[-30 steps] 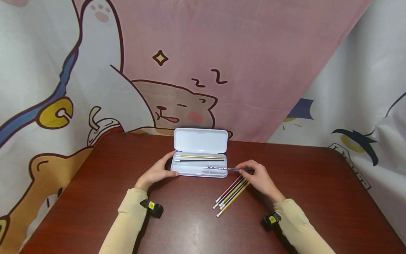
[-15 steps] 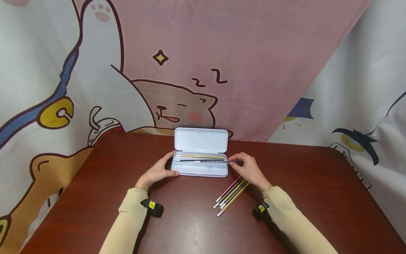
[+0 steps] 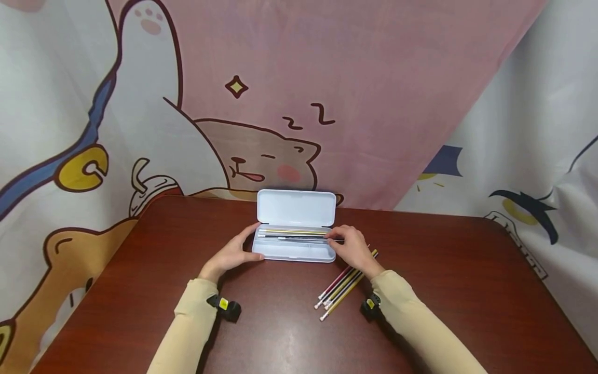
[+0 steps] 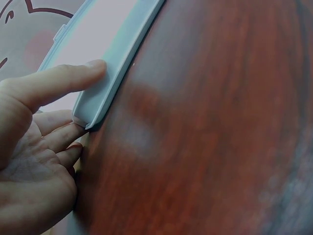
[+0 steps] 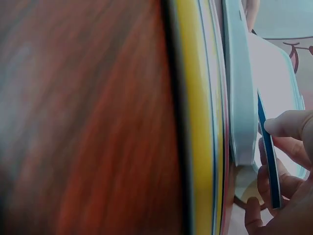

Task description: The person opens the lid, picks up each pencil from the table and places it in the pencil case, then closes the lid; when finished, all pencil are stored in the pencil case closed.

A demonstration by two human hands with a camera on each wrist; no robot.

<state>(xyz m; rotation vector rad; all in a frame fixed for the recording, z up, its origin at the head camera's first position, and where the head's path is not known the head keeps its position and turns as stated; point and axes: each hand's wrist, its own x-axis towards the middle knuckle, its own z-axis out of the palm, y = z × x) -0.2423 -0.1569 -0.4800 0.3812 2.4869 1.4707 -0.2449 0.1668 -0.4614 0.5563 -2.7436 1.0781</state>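
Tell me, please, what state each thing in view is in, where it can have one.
Case: open, on the table
Lid: raised
Pencils inside: lying lengthwise
Held pencil: pinched, partly over the case
Loose pencils: bundled on the table
Left hand: holding the case's left end
Right hand: pinching the held pencil

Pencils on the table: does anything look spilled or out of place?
No spill or damage shows. The loose pencils lie slanted and unevenly staggered near the open pencil case: slightly untidy, hardly odd.
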